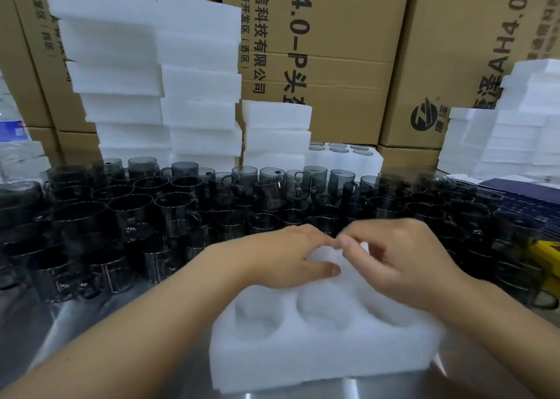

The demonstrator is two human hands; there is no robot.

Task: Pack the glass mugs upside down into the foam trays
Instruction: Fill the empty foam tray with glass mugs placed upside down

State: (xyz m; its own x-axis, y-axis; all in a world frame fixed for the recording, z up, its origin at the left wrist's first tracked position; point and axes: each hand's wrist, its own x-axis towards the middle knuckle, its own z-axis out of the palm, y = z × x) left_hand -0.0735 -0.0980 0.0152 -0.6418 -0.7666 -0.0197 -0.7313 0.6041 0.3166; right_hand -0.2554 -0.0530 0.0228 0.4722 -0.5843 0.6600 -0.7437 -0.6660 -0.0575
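Cartons [333, 50] of brown cardboard, printed with dark lettering, are stacked as a wall across the back. Against them, stacks of foam trays [157, 74] are piled high at the left, a shorter stack [275, 132] is set near the middle, and a further stack [521, 126] is seen at the right edge. A broad field of smoky glass mugs [151, 210] is spread across the tabletop [91, 323] from left to right, packed closely together, most of them upright with their mouths up. The tabletop is seen as a grey, reflective surface in the foreground. On it, nearest the camera, a white foam tray [318, 356] is laid flat, and three round wells of its near row are shown as bare foam. Behind the mugs, beside the shorter stack, a packed tray [342, 156] is seen with round glass bases showing in its top. The left hand [288, 259] is laid palm down on the far part of the near tray, its fingers fairly straight and its thumb resting on the foam. The right hand [403, 256] is held over the same far part with its fingers curled, their tips touching those of the left; it is blurred, and whether anything is pinched cannot be told. Dark blue flat sheets [515, 186] and a yellow object [545, 262] are seen at the right, and a clear plastic bottle [12, 132] at the left edge.
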